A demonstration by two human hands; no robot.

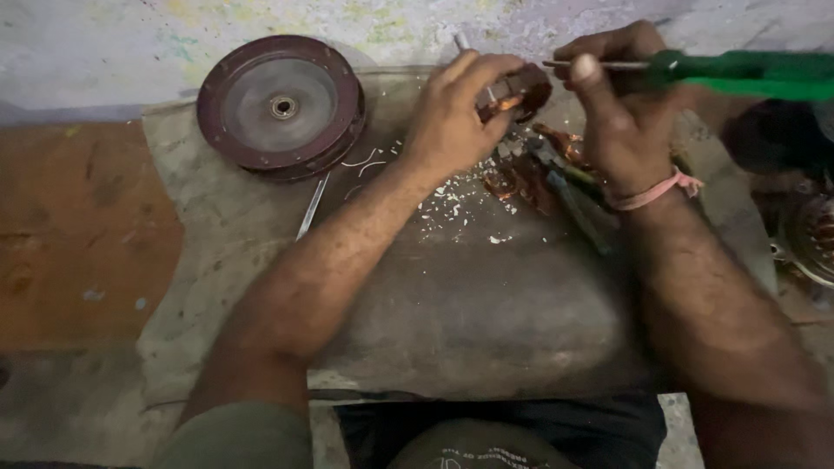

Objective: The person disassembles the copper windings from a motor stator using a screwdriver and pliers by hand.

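Left hand (452,113) fingers curl around a small coil core (517,91) at the surface's (469,304) far edge; right hand (621,113) pinches a green screwdriver (738,74) at it. Copper scraps (521,178) and white chips (452,204) lie loose already; some winding seems left inside

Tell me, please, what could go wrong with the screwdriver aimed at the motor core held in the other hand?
The green-handled screwdriver in the right hand points toward the left hand gripping the copper-wound motor core; a slip could jab the fingers. The core is held above the slab, so prying might twist it loose. The white chips suggest fragments may fly.
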